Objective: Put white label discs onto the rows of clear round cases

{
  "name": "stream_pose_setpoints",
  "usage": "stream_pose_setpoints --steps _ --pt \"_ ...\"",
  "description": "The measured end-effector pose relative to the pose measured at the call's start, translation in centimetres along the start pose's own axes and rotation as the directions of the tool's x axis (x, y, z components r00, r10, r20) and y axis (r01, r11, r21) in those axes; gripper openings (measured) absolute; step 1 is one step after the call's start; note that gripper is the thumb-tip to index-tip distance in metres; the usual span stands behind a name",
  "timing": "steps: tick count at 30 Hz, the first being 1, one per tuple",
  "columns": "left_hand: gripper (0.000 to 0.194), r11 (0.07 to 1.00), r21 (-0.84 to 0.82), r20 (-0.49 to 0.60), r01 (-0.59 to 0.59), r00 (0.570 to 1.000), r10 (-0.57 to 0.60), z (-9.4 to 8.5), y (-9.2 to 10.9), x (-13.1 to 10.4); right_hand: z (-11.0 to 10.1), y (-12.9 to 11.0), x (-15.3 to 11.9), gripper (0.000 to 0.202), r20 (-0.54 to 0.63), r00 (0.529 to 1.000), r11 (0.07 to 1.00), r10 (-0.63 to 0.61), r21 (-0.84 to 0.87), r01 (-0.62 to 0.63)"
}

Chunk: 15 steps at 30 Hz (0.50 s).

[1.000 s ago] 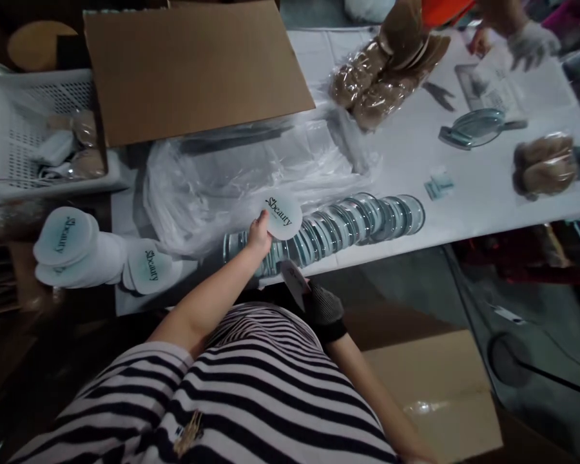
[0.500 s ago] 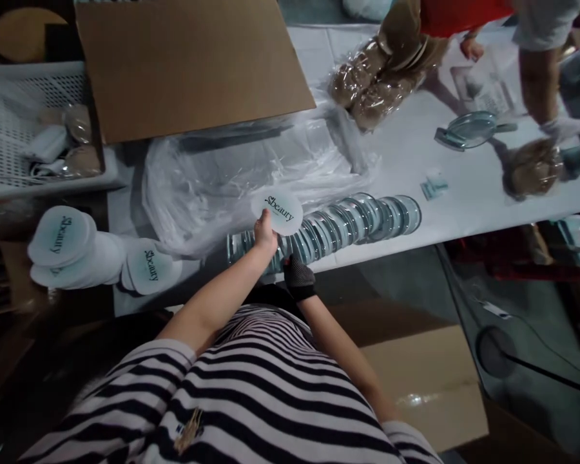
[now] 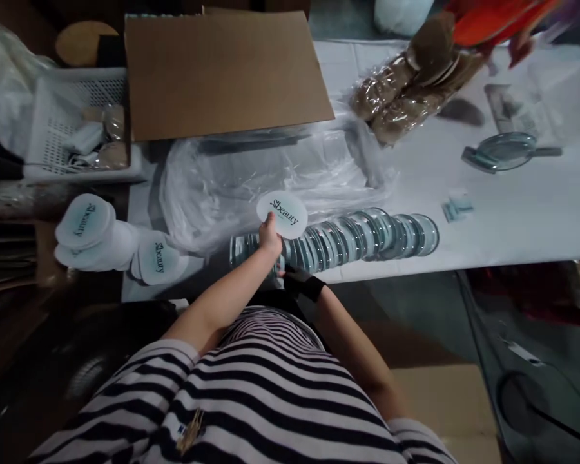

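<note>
My left hand [image 3: 270,238] is closed on an oval white card [image 3: 283,214] printed "beauty", its thumb on the printed face. My right hand [image 3: 297,281], in a dark glove with bare fingertips, is beside the near edge of a long row of clear, dark-rimmed cases [image 3: 345,240]; its fingers are bent, and what they hold, if anything, is too small to make out. The row leans along the table's front edge. To the left lie a tall fanned stack of similar cards [image 3: 84,222] and a smaller stack [image 3: 158,259].
An open cardboard box flap [image 3: 227,74] stands behind a plastic-lined box [image 3: 270,158]. A white basket [image 3: 41,138] is at the left. Wrapped brown pads [image 3: 406,84], a clear case [image 3: 507,151] and small packets [image 3: 457,206] lie on the white table [image 3: 522,219].
The view has shifted, so the table items appear farther right. My right hand has turned and moved slightly lower, toward my left wrist. The other person's arm has left the right side.
</note>
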<state>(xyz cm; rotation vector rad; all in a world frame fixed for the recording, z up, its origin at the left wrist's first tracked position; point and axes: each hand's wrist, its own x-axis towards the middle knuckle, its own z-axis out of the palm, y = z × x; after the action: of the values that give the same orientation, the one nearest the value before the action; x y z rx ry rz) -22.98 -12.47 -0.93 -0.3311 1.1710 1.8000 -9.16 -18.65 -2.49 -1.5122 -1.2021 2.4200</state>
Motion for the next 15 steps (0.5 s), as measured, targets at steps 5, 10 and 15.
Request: stream_pose_setpoints --steps 5,10,15 --pt "0.021 1.0 0.002 0.014 0.006 1.0 -0.006 0.4 0.4 0.2 1.5 -1.8 0.1 0.037 -0.27 0.952 0.989 -0.146 -0.069 0.132" --pt "0.023 0.998 0.05 0.09 0.031 0.995 -0.035 -0.7 2.2 -0.8 1.1 -3.8 -1.8 0.034 -0.56 0.754 0.933 -0.345 -0.294 0.209" --pt "0.024 0.988 0.151 0.054 0.039 0.997 -0.048 -3.2 3.8 -2.2 3.7 -5.2 -1.8 0.063 -0.472 0.412 0.583 -0.779 -0.788 0.2"
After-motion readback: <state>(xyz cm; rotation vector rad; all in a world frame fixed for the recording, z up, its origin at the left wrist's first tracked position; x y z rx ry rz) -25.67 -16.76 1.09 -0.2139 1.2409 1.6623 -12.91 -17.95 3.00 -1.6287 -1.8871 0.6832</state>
